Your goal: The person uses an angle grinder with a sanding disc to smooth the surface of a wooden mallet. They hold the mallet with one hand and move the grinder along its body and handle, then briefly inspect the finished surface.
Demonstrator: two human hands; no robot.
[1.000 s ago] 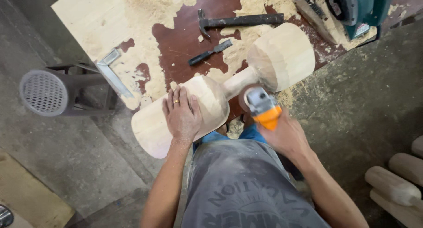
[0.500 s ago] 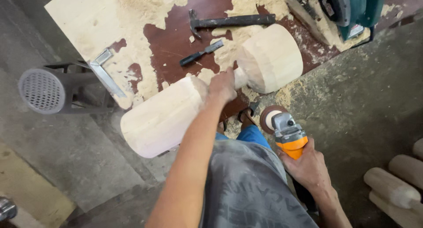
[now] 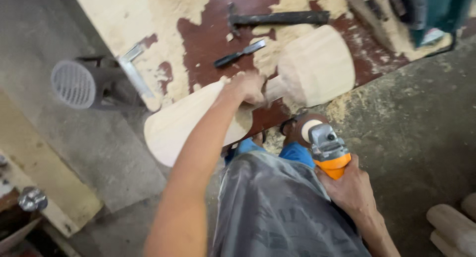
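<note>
At frame centre the carved wooden piece [image 3: 302,78] is clamped at its neck by the left hand [image 3: 245,88]; the grinder [image 3: 325,148], gripped in the right hand [image 3: 349,187], is best kept clear while it is turned.

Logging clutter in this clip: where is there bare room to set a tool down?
Bare floor right of the wooden workpiece, and floor between the fan and plank. The board is crowded with sawdust, a hammer and a chisel.
</note>
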